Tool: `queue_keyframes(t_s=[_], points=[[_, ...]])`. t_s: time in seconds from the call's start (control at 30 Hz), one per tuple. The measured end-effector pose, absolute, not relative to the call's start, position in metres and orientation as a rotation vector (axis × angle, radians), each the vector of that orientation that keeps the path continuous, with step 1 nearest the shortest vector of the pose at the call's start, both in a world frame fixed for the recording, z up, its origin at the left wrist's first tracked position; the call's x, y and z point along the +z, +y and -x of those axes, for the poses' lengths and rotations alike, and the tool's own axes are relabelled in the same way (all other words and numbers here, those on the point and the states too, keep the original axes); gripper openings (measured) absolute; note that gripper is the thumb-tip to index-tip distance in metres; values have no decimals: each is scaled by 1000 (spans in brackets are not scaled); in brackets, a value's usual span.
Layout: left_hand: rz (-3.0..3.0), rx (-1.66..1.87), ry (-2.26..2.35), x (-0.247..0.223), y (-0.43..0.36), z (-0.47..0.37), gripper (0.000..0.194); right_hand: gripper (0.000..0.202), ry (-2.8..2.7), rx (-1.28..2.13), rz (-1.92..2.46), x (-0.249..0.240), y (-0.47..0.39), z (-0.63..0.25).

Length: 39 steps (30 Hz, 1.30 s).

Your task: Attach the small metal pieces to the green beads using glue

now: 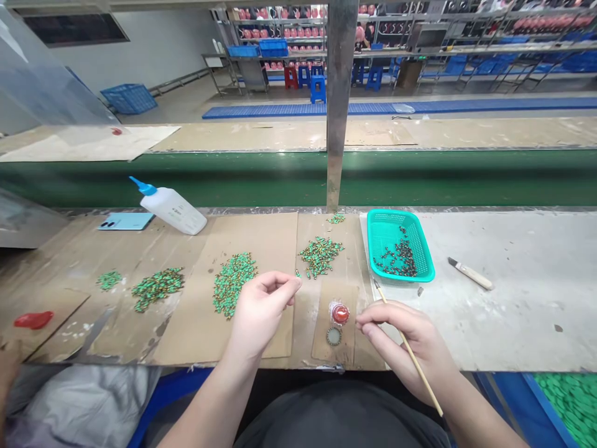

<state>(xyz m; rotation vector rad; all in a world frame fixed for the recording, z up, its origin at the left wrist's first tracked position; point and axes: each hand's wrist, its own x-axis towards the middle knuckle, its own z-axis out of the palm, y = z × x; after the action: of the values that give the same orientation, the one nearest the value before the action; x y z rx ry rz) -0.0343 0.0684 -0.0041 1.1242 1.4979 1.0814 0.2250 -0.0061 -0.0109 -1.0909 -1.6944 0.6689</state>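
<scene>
My left hand (268, 305) is closed in a pinch above the cardboard, with a small green piece (298, 274) at its fingertips. A thin wooden brush (420, 367) rests in my right hand (401, 336), its dark tip pointing up and away; the thumb and forefinger are pressed together, and what they might pinch is too small to tell. Between the hands lie a cap of red paint (340, 313) and a grey cap (333, 336). Piles of small green pieces lie beside my left hand (233, 280) and beyond it (321, 255). A teal basket (430, 270) holds small dark pieces.
A white bottle with a blue nozzle (175, 210) and a light blue phone (125, 221) lie at the back left. More green piles (157, 288) and a red blob (33, 320) are further left. At right lies a knife (471, 274). A metal post (338, 106) stands behind the table.
</scene>
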Motion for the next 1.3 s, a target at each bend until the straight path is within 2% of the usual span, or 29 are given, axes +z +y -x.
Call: queue_keyframes(t_s=[0.43, 0.67, 0.9, 0.97, 1.07, 1.13, 1.3], points=[[-1196, 982, 1568, -16, 70, 38, 28, 17, -1695, 700, 1092, -17, -7, -226], [-1360, 725, 1656, -41, 91, 40, 24, 17, -1680, 722, 1100, -22, -6, -227], [-1583, 543, 1805, -63, 128, 13, 37, 15, -1647, 767, 1116, -27, -11, -229], [-1655, 519, 1866, -65, 126, 16, 39, 25, -1586, 822, 1118, -31, -14, -233], [-1762, 472, 1961, -63, 121, 37, 39, 55, -1532, 889, 1127, -39, -18, -243], [-1819, 442, 2043, -59, 125, 62, 37, 62, -1500, 906, 1178, -44, -17, -249], [-1904, 327, 2202, -41, 159, 127, 39, 39, -1065, 1184, 1167, -49, -8, -251]])
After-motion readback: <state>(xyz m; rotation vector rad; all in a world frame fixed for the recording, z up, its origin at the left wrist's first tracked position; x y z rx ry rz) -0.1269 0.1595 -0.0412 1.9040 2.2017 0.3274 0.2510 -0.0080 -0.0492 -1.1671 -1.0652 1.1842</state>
